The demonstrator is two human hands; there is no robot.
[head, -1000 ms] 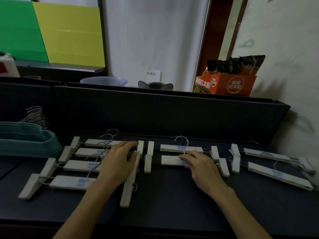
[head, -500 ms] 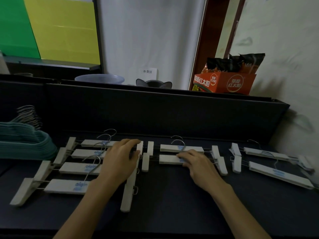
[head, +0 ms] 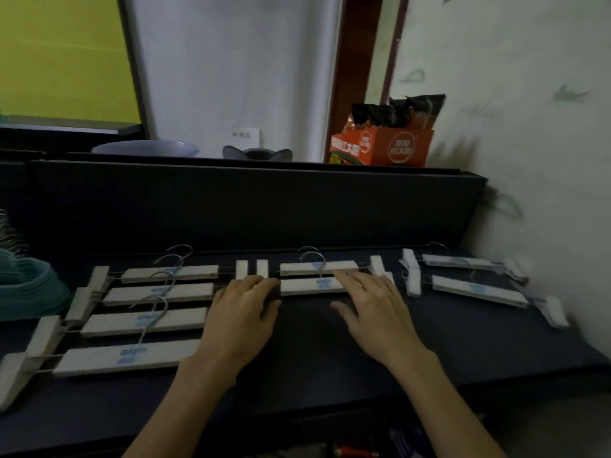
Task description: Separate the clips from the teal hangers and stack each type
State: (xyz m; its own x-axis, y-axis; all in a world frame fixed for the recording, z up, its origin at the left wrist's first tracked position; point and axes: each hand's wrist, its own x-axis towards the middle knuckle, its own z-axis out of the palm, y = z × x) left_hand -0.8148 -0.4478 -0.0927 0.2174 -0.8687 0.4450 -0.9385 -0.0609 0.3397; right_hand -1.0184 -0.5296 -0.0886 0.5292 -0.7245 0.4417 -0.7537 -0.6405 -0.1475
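Clip hangers (head: 158,320), pale wooden bars with wire hooks and a clip at each end, lie in three groups along our dark table (head: 314,368): four at the left, two in the middle (head: 314,285), two at the right (head: 479,290). The teal hangers (head: 29,289) sit piled at the far left edge. Our left hand (head: 239,317) rests palm down over the right-end clips of the left group, fingers close together and lightly bent. Our right hand (head: 377,310) lies flat on the nearer middle bar, fingers spread, thumb out to the side. We judge this step to be gathering the pieces. We should press evenly and slide the bars together so hooks do not tangle.
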